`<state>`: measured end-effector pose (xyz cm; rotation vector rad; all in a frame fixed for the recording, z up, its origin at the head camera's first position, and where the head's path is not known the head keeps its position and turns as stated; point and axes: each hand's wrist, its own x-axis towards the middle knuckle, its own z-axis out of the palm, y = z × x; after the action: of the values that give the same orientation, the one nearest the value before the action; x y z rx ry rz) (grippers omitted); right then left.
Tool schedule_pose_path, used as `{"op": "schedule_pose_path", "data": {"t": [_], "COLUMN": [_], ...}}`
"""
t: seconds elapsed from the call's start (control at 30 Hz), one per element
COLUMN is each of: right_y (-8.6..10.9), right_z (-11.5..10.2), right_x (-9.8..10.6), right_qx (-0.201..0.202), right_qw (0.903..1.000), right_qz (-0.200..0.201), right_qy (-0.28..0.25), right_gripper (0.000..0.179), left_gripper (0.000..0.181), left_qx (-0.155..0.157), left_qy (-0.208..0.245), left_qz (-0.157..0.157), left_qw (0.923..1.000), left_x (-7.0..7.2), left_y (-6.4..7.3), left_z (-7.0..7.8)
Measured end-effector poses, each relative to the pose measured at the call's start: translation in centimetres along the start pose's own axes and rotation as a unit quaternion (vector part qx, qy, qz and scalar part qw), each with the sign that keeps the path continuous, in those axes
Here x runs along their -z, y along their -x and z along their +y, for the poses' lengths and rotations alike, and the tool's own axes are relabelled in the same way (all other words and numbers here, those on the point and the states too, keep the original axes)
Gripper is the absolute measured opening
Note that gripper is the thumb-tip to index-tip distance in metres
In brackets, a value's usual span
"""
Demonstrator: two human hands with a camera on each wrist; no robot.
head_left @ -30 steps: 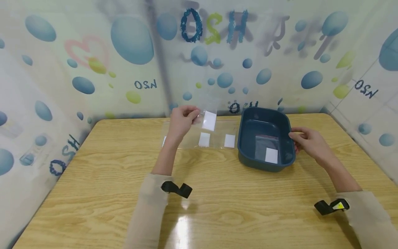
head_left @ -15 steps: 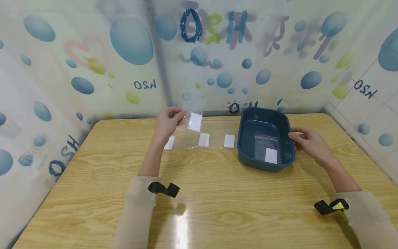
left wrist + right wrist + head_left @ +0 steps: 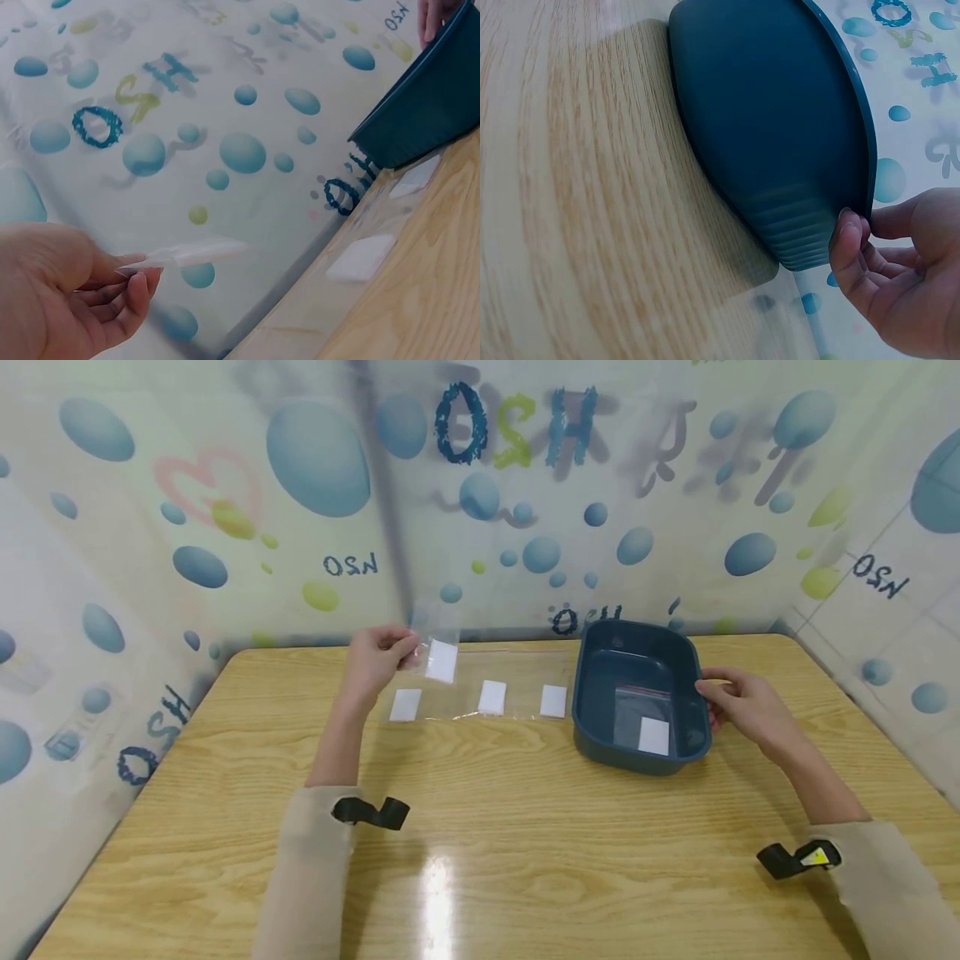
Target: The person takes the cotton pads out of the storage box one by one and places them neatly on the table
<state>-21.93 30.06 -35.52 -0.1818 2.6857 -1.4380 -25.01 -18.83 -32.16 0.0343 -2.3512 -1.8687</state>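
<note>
My left hand (image 3: 372, 662) pinches a small clear plastic bag (image 3: 442, 661) with a white card-like piece inside, raised over the table's back edge. In the left wrist view this bag (image 3: 202, 251) is seen almost edge-on between thumb and fingers. My right hand (image 3: 742, 697) grips the right rim of a dark blue plastic basin (image 3: 626, 757), thumb on one side of the rim and fingers on the other. Inside the basin lies another clear bag (image 3: 637, 703) with a red line along its top and a white piece in it.
Three more clear bags lie in a row left of the basin, with a left white piece (image 3: 406, 705), a middle one (image 3: 492, 697) and a right one (image 3: 553, 701). The wooden table (image 3: 525, 835) meets a patterned wall covering (image 3: 300, 568) at its back edge.
My left hand has moved left with its bag, away from the basin, and slightly down, uncovering the leftmost bag on the table. The right hand and basin have stayed in place.
</note>
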Motion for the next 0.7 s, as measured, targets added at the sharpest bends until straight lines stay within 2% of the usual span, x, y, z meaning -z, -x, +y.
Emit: {"op": "schedule_pose_path", "data": {"t": [0.23,0.43,0.7], "right_y": [-0.1,0.0,-0.1], "right_z": [0.1,0.2,0.2], "right_x": [0.0,0.1,0.1], "right_qx": [-0.002,0.005,0.008], "right_qw": [1.0,1.0,0.9999], "right_qz": [-0.004,-0.004,-0.003], "right_qy": [-0.006,0.0,-0.01], "right_gripper": [0.06,0.059,0.059], "left_gripper": [0.027,0.03,0.037], "left_qx": [0.003,0.033,0.054], "left_qy": [0.003,-0.005,-0.019], "left_qz": [0.002,0.021,0.022], "left_qw": [1.0,0.9992,0.9981], "left_x": [1.9,3.3,4.8], "left_y": [0.1,-0.1,-0.2], "left_z": [-0.7,-1.3,-2.1]}}
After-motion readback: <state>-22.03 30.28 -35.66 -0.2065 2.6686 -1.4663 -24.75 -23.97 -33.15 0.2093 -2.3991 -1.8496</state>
